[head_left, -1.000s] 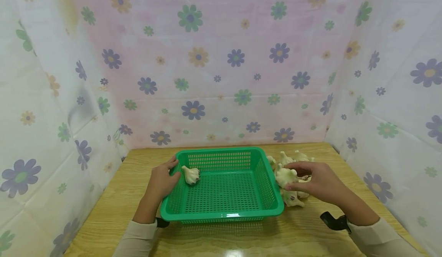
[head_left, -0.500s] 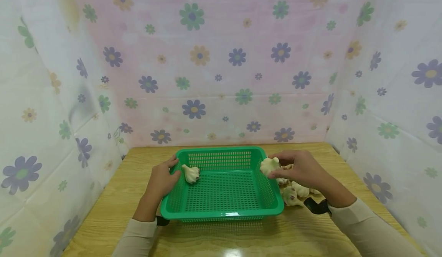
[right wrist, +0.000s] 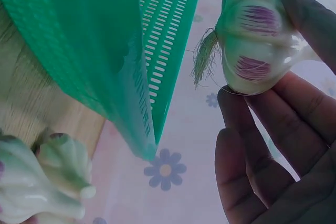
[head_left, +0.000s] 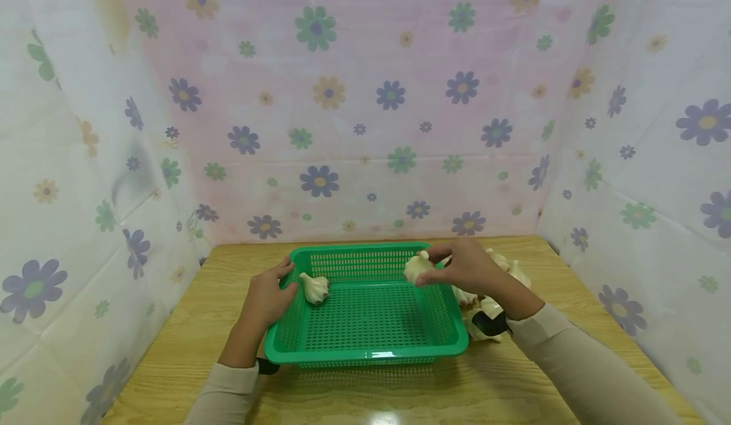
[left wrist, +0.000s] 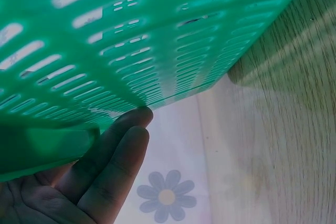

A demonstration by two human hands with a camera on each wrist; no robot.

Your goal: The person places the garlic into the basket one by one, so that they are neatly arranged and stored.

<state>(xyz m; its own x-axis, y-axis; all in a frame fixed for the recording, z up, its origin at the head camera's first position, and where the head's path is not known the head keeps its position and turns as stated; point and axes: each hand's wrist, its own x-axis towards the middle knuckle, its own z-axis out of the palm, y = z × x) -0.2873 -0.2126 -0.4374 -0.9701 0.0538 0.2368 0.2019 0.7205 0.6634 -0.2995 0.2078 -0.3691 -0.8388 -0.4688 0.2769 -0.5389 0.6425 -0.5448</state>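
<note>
My right hand [head_left: 465, 266] pinches a garlic bulb [head_left: 419, 268] between thumb and fingertips, above the inside of the right end of a green plastic basket [head_left: 365, 356]. In the right wrist view the held garlic bulb [right wrist: 254, 35] shows purple streaks and a tuft of dry roots. At the basket's left side my left hand [head_left: 271, 301] grips the rim, thumb on the inner side. From the left wrist, the fingers [left wrist: 113, 177] of that hand lie against the slotted outer wall. Another garlic bulb [head_left: 315, 288] lies inside the basket near its left wall.
Several garlic bulbs [head_left: 516, 274] are piled on the wooden table [head_left: 188, 342] just right of the basket, partly behind the right arm. Flower-patterned cloth [head_left: 371, 127] encloses the table at the back and both sides.
My right hand has lifted the garlic bulb from the pile and carried it left over the basket's right rim. The left hand and the basket stay in place.
</note>
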